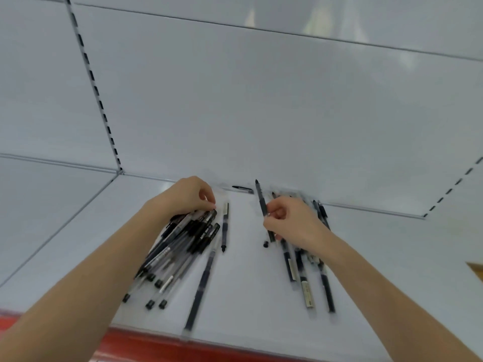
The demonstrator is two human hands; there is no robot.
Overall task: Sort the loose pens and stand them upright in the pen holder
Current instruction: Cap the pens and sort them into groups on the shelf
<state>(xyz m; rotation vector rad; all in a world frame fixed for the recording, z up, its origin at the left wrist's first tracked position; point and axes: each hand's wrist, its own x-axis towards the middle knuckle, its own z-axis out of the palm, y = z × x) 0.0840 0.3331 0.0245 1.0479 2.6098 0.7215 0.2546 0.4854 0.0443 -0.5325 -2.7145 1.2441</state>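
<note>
A heap of black and clear pens [180, 246] lies on the white shelf [243, 296], left of centre. My left hand [188, 195] rests on the far end of this heap, its fingers curled onto the top pens. My right hand [290, 220] pinches one black pen [261, 202], lifted with its tip pointing away from me. Under and beside that hand lie several more loose pens [305, 280]. Two single pens [225, 226] [201, 286] lie between the groups. No pen holder is in view.
A small black cap [265, 244] sits near my right hand, and another pen [241, 188] lies against the back wall [261, 113]. The shelf has a red front edge [156, 346]. Slotted uprights [96, 92] run up the back panel.
</note>
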